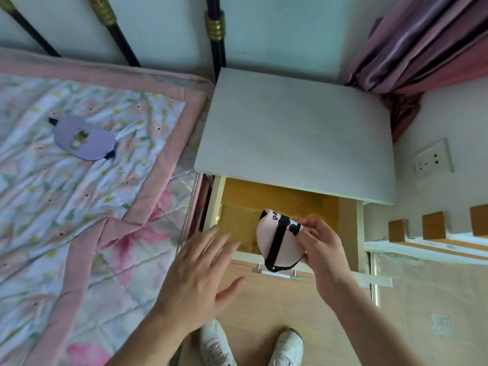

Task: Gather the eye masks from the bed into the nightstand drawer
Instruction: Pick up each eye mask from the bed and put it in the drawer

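A pink eye mask (pixel 269 239) with a black strap is gripped by my right hand (pixel 320 249) over the front of the open nightstand drawer (pixel 280 207), whose inside is yellow-brown. My left hand (pixel 200 276) hovers with fingers spread beside the drawer's front left corner, holding nothing. A purple eye mask (pixel 84 138) with black strap ends lies flat on the floral quilt (pixel 79 207) of the bed, far left of the nightstand.
The white nightstand top (pixel 295 133) is above the drawer. A metal handle (pixel 276 273) runs along the drawer front. Black bed posts (pixel 215 35) rise behind. Pink curtain (pixel 422 48) hangs at the right, with a wall socket (pixel 431 161) below. My white shoes (pixel 287 347) stand on the floor.
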